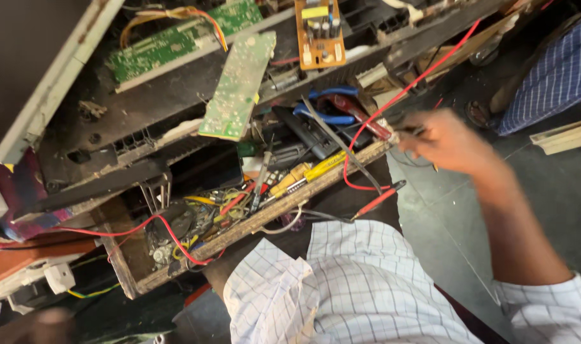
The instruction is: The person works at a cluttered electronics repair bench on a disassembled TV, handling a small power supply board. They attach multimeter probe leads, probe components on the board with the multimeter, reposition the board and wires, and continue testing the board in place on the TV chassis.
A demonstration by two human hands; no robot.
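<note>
Your right hand is blurring past the right end of the wooden tray, fingers curling on something thin near the red lead; what, I cannot tell. Keep the wrist high: the tray rim is crowding you left, the grey floor is offering room right. The probe is lying over that rim.

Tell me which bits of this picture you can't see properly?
- Head view: the right hand is smeared by motion blur, so its grip and anything in it cannot be told.
- Head view: the left hand is a blurred shape cut off by the bottom edge.
- Head view: the small parts in the wooden tray lie tangled under wires and tools.
- Head view: the green circuit board shows parts too small to tell.
</note>
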